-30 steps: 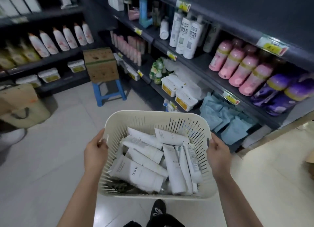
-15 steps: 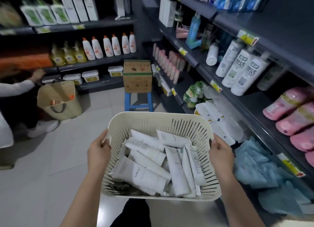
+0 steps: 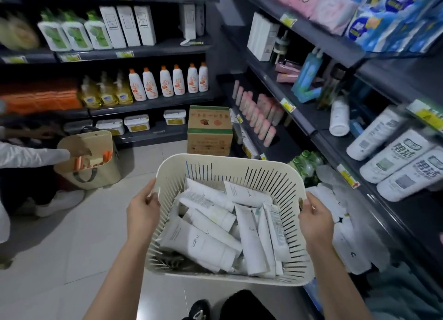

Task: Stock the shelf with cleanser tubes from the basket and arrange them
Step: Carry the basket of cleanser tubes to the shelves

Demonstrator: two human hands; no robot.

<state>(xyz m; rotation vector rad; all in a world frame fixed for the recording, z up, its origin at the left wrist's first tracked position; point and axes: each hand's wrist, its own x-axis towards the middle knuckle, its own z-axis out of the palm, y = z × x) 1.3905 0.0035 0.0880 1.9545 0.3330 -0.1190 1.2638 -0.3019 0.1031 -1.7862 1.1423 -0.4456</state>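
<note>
I carry a cream slotted plastic basket in front of me at waist height. My left hand grips its left rim and my right hand grips its right rim. Inside lie several white cleanser tubes, piled loosely at different angles. The dark shelf unit runs along my right side, with pink tubes standing in a row on a lower level.
A cardboard box on a stool stands ahead on the tiled floor. A person in white at the left reaches into a beige bin. More shelves with bottles line the back wall. White bottles lie on the right shelf.
The view has swung left and upward along the aisle while I walk forward. Both hands keep the same hold on the basket. The person at the left has come further into view.
</note>
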